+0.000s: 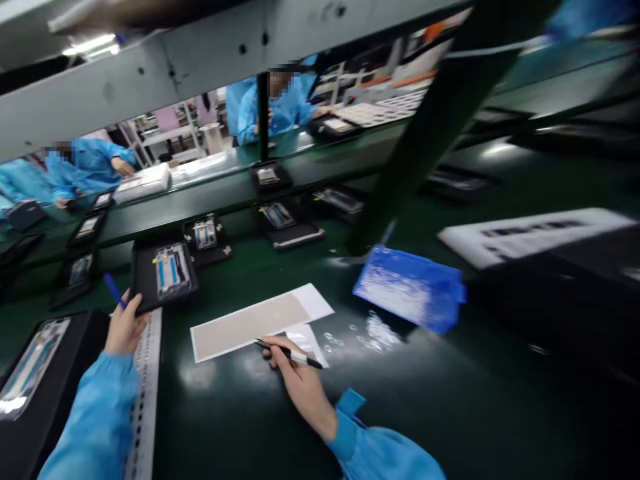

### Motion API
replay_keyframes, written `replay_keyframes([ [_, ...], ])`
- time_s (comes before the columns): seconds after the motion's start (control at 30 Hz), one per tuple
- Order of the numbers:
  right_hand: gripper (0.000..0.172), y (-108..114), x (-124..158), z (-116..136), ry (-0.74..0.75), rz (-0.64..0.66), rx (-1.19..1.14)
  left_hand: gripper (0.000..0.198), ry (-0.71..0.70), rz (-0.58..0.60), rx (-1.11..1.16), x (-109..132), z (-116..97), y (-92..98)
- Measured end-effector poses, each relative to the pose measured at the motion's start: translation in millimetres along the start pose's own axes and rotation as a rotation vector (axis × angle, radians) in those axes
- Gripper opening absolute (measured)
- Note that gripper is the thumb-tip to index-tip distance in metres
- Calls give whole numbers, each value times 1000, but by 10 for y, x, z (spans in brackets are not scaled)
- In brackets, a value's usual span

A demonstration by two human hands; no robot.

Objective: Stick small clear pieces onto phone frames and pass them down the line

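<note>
Black tray (144, 263): positioned left of centre, above the dark green bench (215, 427), with a phone-sized frame (171, 270) bearing blue strips lying in it.

From the left edge, a black block (83, 363) stands beside my left forearm, a clear-wrapped panel (35, 370) on its top face. Beyond it, a co-worker (87, 167) in blue workwear sits at the far side. A white perforated strip (149, 373) runs along the bench under my left forearm. My left hand (123, 328) is clamped on the near left corner of the tray, thumb at the rim; a blue pen-shaped tool (113, 289) projects upward from the same grip.

Right of the tray, a beige label sheet (240, 327) with a white border lies flat. My right hand (300, 383) is just beside its near edge, thumb and fingers together on a black-and-white pen-shaped tool (300, 358), dark tip pointing left. A small clear sheet (313, 341) lies partly behind this hand.

Further right, small clear rings (383, 331) are scattered near a blue plastic box (440, 293) containing white bits. At far right, a slotted white foam block (465, 243) is partly covered by a black casing (560, 300).
</note>
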State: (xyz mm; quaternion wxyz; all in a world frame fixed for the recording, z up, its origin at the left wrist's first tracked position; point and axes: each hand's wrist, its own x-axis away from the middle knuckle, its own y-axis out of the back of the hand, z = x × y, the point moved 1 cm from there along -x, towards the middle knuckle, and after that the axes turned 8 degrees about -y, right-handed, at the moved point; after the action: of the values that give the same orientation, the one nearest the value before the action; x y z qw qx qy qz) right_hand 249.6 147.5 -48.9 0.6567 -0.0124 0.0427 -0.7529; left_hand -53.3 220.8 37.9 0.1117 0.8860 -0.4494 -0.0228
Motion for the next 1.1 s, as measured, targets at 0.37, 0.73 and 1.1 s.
replay_keyframes([
  [0.37, 32, -62, 63, -179, 147, 309, 198, 35, -137, -188, -499, -1224, 75, -516],
  [0.73, 33, -78, -3, -220, 138, 299, 301, 29, -124, 174, -559, -959, -70, -1352],
  [1.1, 32, 61, -72, -105, 53, -91, -12, 57, 2, 276, -113, 1075, 83, 31],
])
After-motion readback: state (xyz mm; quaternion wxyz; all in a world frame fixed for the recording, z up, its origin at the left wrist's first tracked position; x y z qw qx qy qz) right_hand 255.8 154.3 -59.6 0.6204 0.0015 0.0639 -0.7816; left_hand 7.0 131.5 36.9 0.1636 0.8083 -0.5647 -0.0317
